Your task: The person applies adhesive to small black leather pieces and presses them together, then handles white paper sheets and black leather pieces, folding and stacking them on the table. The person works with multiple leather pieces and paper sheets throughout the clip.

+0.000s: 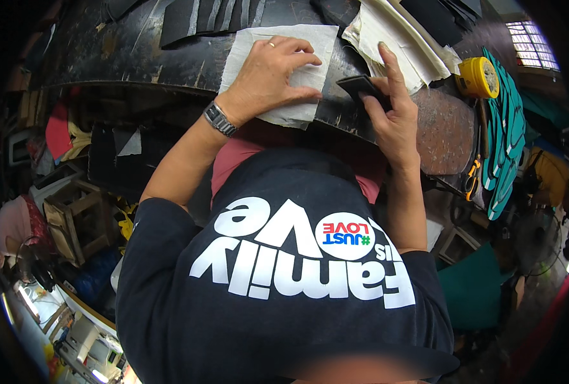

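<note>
My left hand (273,72) rests on a whitish sheet (310,46), paper or thin cloth, at the table's near edge. Its fingers are curved and apart, with nothing between them. A ring and a metal watch (219,120) are on that arm. To the right, my right hand (394,112) grips a small flat black piece (359,84) between thumb and fingers, the index finger stretched out. Whether this piece is folded or a stack, I cannot tell. Just beyond that hand lies a pile of cream-white sheets (387,38).
Dark strips with grey bands (217,16) lie on the worn black table (124,54). A yellow tub (478,78) stands at right, beside hanging teal strips (505,141) and orange-handled scissors (472,179). A wooden stool (80,221) is at left.
</note>
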The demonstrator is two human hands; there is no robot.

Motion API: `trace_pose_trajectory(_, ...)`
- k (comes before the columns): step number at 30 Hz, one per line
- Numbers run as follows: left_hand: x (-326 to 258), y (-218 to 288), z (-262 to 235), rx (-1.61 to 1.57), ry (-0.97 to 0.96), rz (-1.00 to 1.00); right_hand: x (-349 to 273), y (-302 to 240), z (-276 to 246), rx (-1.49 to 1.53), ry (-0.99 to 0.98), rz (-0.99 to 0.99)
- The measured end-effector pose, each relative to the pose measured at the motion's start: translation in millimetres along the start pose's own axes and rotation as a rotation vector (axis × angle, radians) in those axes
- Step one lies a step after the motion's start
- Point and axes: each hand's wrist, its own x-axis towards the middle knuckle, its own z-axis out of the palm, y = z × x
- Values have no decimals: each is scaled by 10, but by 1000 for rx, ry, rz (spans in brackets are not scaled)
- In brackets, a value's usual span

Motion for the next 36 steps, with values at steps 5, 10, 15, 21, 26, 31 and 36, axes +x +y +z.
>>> trace_pose_trajectory(5, -64, -14, 62, 12, 8, -37, 158, 88, 173, -195, 34, -227)
trace_pose_trajectory(10, -75, -19, 66, -2, -8, -68, 209, 148, 234, -253, 27, -274)
trace_pose_trajectory(15, -79, -18, 82, -3, 5, -70, 201, 165, 256, -290, 25, -295)
trace_pose_trajectory(21, -82, -26, 103, 3, 19, -73, 210, 164, 281, -311, 36, -327)
trace_pose_trajectory(26, -84, -28, 104, -6, 18, -76, 216, 150, 276, -358, 21, -341)
trace_pose_trajectory(31, -91, -37, 109, -12, 16, -75, 225, 120, 286, -418, -9, -350)
trace_pose_trajectory(36, -80, -35, 128, -11, 89, -54, 255, 87, 287, -462, -42, -432)
